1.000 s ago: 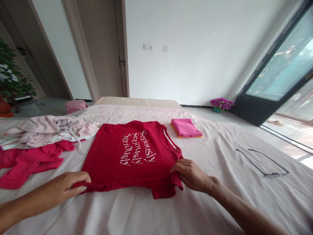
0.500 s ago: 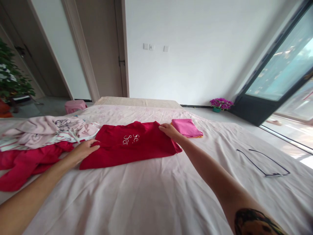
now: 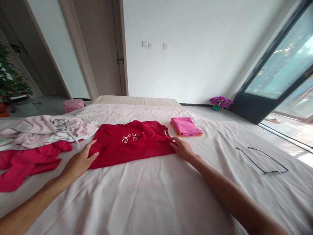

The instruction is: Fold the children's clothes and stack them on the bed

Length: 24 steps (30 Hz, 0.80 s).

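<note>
The red shirt (image 3: 146,150) shows partial white lettering, "Se" and "Ser", cut off by its fold.

A home, with a cloth-covered bed (image 3: 146,195).

Red shirt's (image 3: 137,147) printed lettering — partly hidden under its fold; leafy plant (image 3: 12,75) — cut off by the left edge

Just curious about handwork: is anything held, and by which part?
The left hand, fingers spread, isn't gripping the red shirt. The right hand is at the shirt's right edge, near the collar; whether it pinches the cloth can't be told.
</note>
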Tool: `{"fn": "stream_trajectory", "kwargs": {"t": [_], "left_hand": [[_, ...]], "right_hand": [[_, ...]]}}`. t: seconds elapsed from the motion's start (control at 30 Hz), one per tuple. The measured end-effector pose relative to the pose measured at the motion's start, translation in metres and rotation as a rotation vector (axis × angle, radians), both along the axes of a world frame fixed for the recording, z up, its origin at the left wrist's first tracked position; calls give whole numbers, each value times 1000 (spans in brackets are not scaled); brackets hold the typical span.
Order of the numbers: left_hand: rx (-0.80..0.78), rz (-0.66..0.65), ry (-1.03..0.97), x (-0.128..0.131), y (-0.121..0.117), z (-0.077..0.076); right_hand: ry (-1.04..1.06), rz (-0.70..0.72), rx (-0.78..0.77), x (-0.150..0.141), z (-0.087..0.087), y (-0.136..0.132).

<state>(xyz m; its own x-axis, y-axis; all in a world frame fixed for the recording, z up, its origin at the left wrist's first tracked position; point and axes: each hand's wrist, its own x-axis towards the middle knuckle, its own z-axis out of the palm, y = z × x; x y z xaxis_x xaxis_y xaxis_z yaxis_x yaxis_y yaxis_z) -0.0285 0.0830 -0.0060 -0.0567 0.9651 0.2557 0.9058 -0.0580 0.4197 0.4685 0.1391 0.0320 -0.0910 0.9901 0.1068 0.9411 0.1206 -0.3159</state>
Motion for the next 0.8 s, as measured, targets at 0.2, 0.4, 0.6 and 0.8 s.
{"fn": "stream_trajectory", "kwargs": {"t": [0.2,0.4,0.6,0.8], "left_hand": [[-73,-52,9,8,-26,2],[-5,-72,199,8,-39,14],[124,-330,74,86,-19,34],[110,-528,256,134,-8,7]], "right_hand": [[-24,67,21,26,6,-28],[-193,74,-12,33,30,-56],[-204,304,145,-37,38,-36],[-277,469,110,-85,-3,-11]]}}
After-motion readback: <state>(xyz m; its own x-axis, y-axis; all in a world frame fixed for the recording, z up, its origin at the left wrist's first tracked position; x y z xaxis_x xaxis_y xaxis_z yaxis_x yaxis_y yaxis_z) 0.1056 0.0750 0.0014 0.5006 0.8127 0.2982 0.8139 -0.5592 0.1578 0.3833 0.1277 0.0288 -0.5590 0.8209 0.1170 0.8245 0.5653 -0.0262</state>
